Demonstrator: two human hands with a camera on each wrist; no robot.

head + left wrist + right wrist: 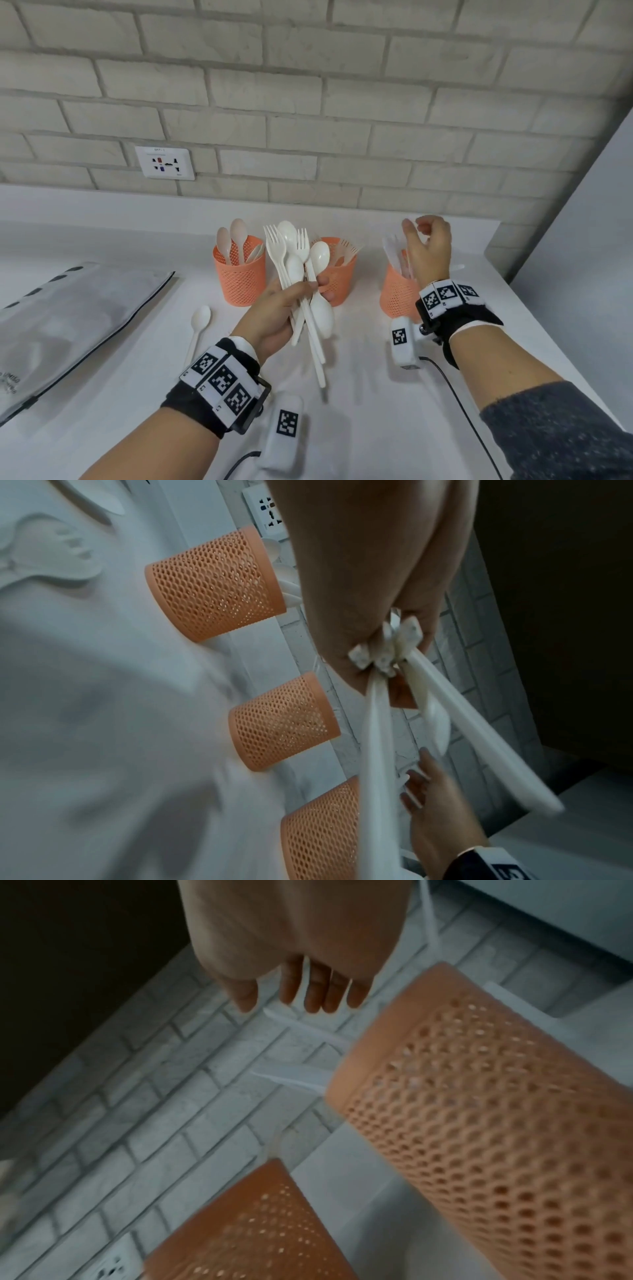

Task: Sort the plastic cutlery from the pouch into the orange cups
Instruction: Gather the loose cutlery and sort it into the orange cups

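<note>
My left hand [291,301] grips a bundle of white plastic forks and spoons [298,260] by the handles, held up in front of the middle orange cup [337,277]. The handle ends [387,647] stick out of my fist in the left wrist view. My right hand [423,240] hovers over the right orange cup [399,294], fingers [318,993] relaxed and empty. Pale knives [308,1034] stand in that cup. The left orange cup [239,274] holds spoons, the middle one forks. The silver pouch [68,318] lies flat at the left.
One loose white spoon [198,325] lies on the white counter [359,394] between the pouch and my left arm. A brick wall with a socket [164,162] runs close behind the cups. A grey side wall [582,240] bounds the counter on the right.
</note>
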